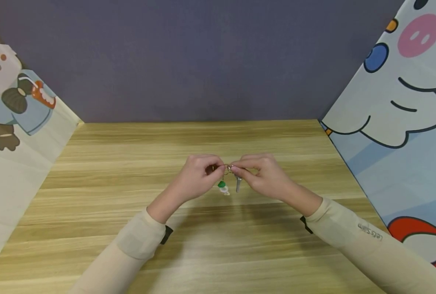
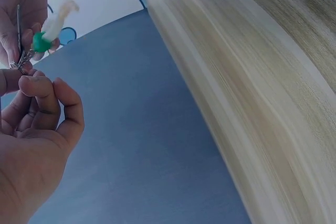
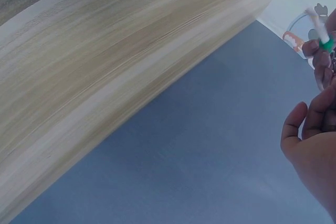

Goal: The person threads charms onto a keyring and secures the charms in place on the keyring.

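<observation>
Both hands meet over the middle of the table. My left hand (image 1: 199,175) pinches a small metal key ring (image 1: 226,174) between thumb and index finger. From the right side, the thumb and fingertips of my right hand (image 1: 265,174) pinch the same ring. A slim silver key (image 1: 238,185) hangs just under the right thumb. Below the left fingertips dangles a charm (image 1: 223,188), green at the top and whitish beneath. In the left wrist view the charm (image 2: 42,41) shows on a short chain beside the key (image 2: 19,27). Fingers hide part of the ring.
The wood-grain table (image 1: 130,147) runs back to a dark grey-blue panel (image 1: 203,61). Side panels with cartoon prints, a left panel (image 1: 27,163) and a right panel (image 1: 387,171), border the table.
</observation>
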`<state>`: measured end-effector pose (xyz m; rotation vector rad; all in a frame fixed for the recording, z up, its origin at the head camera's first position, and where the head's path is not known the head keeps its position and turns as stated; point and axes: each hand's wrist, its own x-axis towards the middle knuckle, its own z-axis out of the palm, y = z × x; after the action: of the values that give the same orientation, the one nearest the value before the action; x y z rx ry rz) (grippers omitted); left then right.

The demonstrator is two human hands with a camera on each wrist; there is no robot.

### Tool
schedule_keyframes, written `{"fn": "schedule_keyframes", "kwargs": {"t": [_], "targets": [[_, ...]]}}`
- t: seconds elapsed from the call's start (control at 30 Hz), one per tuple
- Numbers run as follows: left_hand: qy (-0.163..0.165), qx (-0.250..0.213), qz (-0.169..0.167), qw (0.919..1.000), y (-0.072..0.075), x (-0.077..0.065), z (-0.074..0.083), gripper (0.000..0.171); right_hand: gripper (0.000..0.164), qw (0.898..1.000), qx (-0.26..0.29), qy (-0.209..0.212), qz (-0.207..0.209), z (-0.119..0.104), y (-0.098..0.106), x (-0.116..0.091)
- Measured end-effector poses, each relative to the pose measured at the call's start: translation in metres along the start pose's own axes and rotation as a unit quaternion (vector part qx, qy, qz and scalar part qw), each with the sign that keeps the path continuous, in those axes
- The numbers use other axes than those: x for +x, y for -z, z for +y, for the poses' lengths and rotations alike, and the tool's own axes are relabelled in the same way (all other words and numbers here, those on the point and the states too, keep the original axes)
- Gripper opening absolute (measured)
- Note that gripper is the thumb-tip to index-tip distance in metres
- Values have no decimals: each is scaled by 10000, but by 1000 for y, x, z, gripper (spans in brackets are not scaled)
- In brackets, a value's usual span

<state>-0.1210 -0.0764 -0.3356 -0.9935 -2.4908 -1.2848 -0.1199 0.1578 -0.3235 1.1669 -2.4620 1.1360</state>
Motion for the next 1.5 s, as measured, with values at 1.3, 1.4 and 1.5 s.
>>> {"fn": "schedule_keyframes", "kwargs": {"t": [1.3, 1.4, 1.5], "targets": [[-233, -87, 272, 9993, -1, 3, 0, 10, 17, 9995, -49, -291, -87, -1, 5, -1], [-433, -76, 347, 9984, -2, 4, -1, 8, 17, 9996, -21, -286, -65, 0, 4, -2], [-467, -84, 355, 9982, -2, 4, 0, 8, 16, 9996, -13, -274, -49, 0, 4, -2]]}}
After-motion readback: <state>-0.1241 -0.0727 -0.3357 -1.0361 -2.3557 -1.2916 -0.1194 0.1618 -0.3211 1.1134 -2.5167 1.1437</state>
